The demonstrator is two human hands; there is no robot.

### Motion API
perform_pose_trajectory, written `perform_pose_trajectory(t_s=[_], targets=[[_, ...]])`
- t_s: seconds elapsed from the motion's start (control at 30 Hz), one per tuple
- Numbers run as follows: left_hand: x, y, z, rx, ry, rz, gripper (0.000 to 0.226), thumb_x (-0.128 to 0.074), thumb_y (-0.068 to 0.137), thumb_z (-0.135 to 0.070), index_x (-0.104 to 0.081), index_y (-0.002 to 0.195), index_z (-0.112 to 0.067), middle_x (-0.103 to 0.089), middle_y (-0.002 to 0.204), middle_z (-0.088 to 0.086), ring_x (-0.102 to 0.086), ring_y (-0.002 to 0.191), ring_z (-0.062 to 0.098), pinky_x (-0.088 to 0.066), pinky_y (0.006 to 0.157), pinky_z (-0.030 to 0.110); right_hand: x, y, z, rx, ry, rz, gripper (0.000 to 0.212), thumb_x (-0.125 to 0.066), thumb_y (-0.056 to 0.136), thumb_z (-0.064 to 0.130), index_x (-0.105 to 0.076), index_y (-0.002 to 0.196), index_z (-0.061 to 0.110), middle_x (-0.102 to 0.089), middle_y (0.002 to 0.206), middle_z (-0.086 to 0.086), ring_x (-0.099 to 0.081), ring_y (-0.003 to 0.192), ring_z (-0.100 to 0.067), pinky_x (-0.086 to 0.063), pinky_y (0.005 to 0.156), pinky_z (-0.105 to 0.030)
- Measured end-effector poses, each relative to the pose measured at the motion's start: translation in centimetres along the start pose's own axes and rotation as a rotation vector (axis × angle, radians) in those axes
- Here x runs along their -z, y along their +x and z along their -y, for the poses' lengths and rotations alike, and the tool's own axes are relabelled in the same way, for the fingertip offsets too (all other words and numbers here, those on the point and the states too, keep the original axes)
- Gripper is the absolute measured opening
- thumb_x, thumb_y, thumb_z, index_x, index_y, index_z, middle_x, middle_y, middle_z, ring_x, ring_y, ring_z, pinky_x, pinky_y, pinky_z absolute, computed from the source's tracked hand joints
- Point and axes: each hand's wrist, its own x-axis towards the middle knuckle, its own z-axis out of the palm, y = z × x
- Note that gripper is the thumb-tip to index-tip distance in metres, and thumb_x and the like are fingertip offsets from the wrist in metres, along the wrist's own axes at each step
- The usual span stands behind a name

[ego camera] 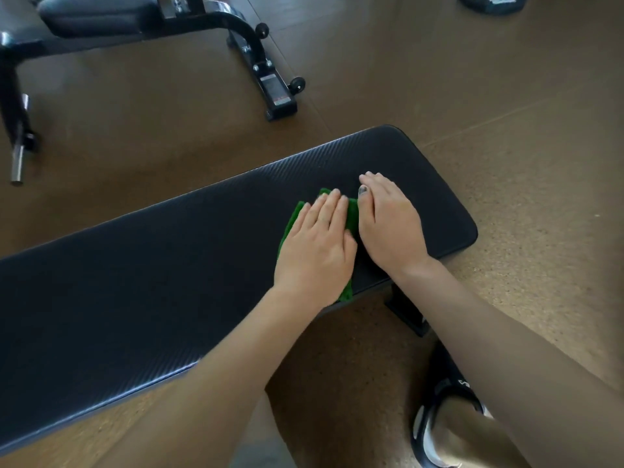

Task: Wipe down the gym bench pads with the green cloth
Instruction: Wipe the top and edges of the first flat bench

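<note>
A long black gym bench pad [162, 271] runs from the lower left to the middle right of the head view. A green cloth [353, 215] lies on its right part, near the front edge. My left hand [317, 246] is pressed flat on top of the cloth and covers most of it. My right hand [388, 224] lies flat on the bare pad just to the right, with its thumb at the cloth's edge. A corner of the cloth hangs over the pad's near edge below my left wrist.
A second black bench [98, 16] stands at the top left, its wheeled foot [273, 89] reaching toward the pad. A dark weight [493, 3] sits at the top right. The bench's leg [407, 314] and my shoe [439, 417] are on the brown floor below.
</note>
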Motion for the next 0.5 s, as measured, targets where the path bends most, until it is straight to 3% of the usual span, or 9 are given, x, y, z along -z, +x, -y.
perform_pose_trajectory(t_s=[0.17,0.37,0.5], targets=[[-0.5,-6.3,0.4,-0.086,0.110,-0.017,0.059,-0.021,0.109,-0.038,-0.025,0.163,-0.013,-0.022,0.170,0.005,-0.018,0.158,0.018,-0.010,0.128,0.035,2.3,0.2,-3.7,-0.002,-0.252,0.016,0.049,-0.032,0.108,0.030,-0.053,0.146,0.007,-0.051,0.152,-0.012,-0.043,0.145,-0.024,-0.027,0.124,-0.043],[-0.8,1.1,-1.2,-0.119,0.039,-0.027,0.057,-0.020,0.111,-0.036,-0.019,0.164,-0.015,-0.013,0.172,0.002,-0.008,0.159,0.015,-0.006,0.130,0.035,1.5,-0.1,-3.6,-0.042,-0.234,-0.057,0.050,-0.032,0.106,0.030,-0.059,0.139,0.006,-0.055,0.148,-0.012,-0.045,0.144,-0.023,-0.028,0.123,-0.041],[-0.5,5.0,-2.2,-0.078,-0.045,-0.013,0.056,-0.020,0.112,-0.034,-0.017,0.165,-0.015,-0.011,0.173,0.002,-0.005,0.160,0.015,-0.003,0.130,0.034,2.0,0.1,-3.8,-0.074,-0.179,-0.017,0.046,-0.035,0.107,0.027,-0.057,0.142,0.007,-0.052,0.151,-0.012,-0.041,0.146,-0.021,-0.023,0.125,-0.038]])
